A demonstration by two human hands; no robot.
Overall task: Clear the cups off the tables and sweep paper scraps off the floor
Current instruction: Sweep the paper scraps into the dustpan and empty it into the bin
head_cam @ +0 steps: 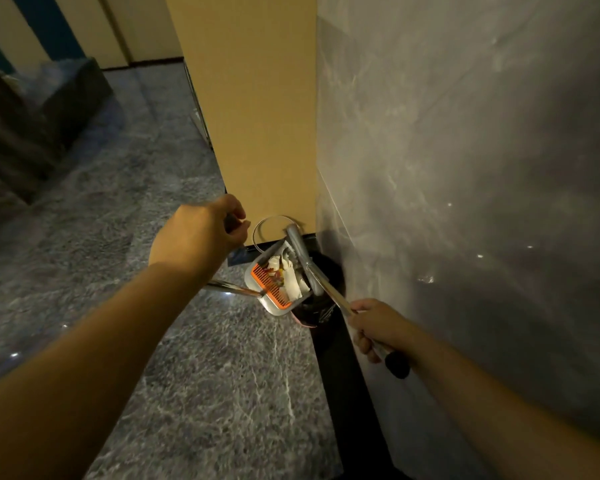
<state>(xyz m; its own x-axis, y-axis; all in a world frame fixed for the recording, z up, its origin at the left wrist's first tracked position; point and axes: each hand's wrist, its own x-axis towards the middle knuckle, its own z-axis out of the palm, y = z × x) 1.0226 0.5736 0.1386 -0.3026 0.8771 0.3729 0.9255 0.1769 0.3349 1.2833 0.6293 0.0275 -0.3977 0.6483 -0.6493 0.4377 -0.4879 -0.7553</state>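
My right hand (pixel 371 332) grips the long metal handle of a grey dustpan (pixel 274 306) with orange comb teeth. The pan is tilted over a black bin (pixel 321 308) in the corner. Crumpled white paper scraps (pixel 290 277) lie in the pan. My left hand (pixel 201 233) is above and to the left of the pan, its fingers curled round a thin dark handle. What that handle belongs to is hidden by the hand. A shiny metal rod (pixel 234 289) runs from under my left forearm to the pan's edge.
A grey marble wall (pixel 465 168) rises close on the right and a tan panel (pixel 257 116) stands straight ahead, forming a corner around the bin. Grey marble floor (pixel 205 393) spreads to the left. A dark sofa-like piece (pixel 32 116) stands at the far left.
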